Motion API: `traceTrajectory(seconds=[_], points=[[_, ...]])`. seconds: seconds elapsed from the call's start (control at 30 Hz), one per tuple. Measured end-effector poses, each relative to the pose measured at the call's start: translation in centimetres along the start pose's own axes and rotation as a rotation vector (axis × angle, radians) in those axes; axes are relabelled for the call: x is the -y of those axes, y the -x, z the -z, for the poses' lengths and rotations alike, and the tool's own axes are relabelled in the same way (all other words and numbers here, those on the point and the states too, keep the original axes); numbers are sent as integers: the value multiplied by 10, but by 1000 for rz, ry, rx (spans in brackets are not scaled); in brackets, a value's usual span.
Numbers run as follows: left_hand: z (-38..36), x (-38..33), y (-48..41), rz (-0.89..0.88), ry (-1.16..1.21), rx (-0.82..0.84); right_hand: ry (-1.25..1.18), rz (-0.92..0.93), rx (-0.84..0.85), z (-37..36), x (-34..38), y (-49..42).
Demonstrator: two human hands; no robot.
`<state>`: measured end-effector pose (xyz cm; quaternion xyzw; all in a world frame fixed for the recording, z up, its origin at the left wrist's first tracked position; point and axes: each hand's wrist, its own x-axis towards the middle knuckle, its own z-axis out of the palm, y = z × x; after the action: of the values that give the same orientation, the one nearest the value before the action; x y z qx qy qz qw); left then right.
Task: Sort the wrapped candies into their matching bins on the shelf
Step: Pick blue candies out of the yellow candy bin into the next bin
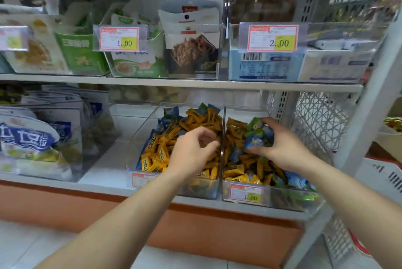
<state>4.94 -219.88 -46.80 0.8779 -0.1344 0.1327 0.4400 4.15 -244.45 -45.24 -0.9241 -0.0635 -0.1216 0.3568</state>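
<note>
Head view: you look down at two clear bins side by side on the lower shelf, with both forearms reaching in.
Right hand: your right hand (pixel 280 146) grasps a bunch of blue and green candies (pixel 257 136), fingers curled over the top and thumb beneath. It is above the back half of the right bin (pixel 287 200).
Left hand: your left hand (pixel 191 151) hovers over the left bin (pixel 139 138), fingers curled toward the thumb. The palm faces away, so you cannot tell whether anything is pinched.
Left bin: mostly orange candies (pixel 156 151), with a few blue ones at the back and along the left wall. Your wrist hides the near right part.
Right bin: orange pieces mixed with blue and green ones, the latter thickest at the front right corner.
Price tag, right (pixel 247 195): reads 1.00.
Price tag, left (pixel 141 179): half covered by your forearm, print illegible.
Upper shelf (pixel 174 83): snack packets, blurred, lettering unreadable.
Right edge: basket (pixel 387 175), cut off by the frame.
</note>
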Motion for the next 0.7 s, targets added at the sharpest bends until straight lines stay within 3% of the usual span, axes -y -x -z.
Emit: traceTrajectory(seconds=[0.07, 0.13, 0.2, 0.3, 0.43, 0.6, 0.7], points=[[13, 20, -1, 19, -233, -10, 246, 16, 137, 0, -11, -3], [23, 40, -2, 30, -377, -32, 529, -79, 260, -6, -13, -8], [27, 53, -2, 39, -487, 6, 694, -85, 189, -12, -1, -15], [31, 66, -3, 0, -658, 41, 547, 70, 52, -23, 35, -27], [48, 80, -6, 26, -706, 30, 227, 229, 183, -58, 74, -49], [60, 98, -5, 48, -527, 55, 230, 262, 400, -119, 97, -102], [67, 113, -4, 52, -514, 61, 351, 263, 483, -157, 103, -124]])
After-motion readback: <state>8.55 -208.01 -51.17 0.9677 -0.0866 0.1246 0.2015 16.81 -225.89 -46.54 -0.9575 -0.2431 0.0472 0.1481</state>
